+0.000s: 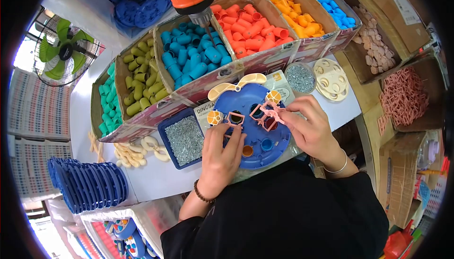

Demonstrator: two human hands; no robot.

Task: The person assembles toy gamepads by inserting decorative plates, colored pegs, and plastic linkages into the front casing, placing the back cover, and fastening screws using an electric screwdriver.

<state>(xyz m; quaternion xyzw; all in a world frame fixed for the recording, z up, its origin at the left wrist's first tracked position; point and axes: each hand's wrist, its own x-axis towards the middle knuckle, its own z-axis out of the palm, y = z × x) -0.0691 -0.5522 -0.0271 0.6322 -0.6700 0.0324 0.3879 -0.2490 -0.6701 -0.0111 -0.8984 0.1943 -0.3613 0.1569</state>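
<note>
- The left hand (222,150) has its fingertips at a small pink plastic frame-shaped piece (235,118); whether it grips the piece, I cannot tell.
- The right hand (309,129) pinches a jagged pink plastic piece (271,109) between thumb and fingers.
- Both pieces are over a round blue plastic disc (249,135) bearing two yellow-and-white wheel-like parts (215,117), directly before the person.
- On the white surface (146,177), a rectangular blue tray (162,131) of small silvery metal parts stands left of the disc.
</note>
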